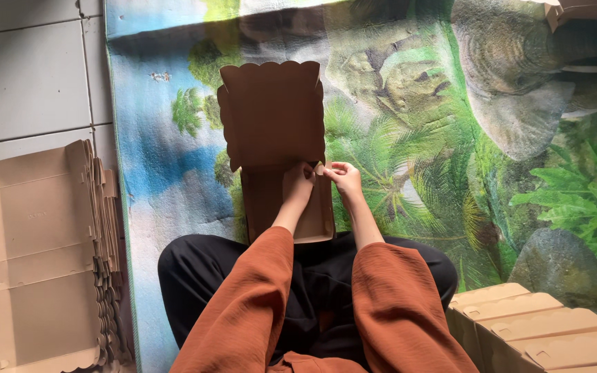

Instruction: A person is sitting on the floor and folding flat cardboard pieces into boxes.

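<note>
A brown cardboard box [271,117] with a scalloped lid lies open on the printed mat in front of my crossed legs. My left hand [297,183] presses on the box's inner right side near the hinge. My right hand [343,176] pinches a small tab at the box's right corner, fingers touching those of the left hand. The lid stands flat, away from me. Both forearms are in rust-orange sleeves.
A stack of flat unfolded cardboard boxes [36,255] lies on the tiled floor at the left. Several assembled closed boxes [540,331] stand at the lower right. The mat [450,138] with a jungle print covers the floor ahead. Another cardboard piece [582,10] shows at the top right.
</note>
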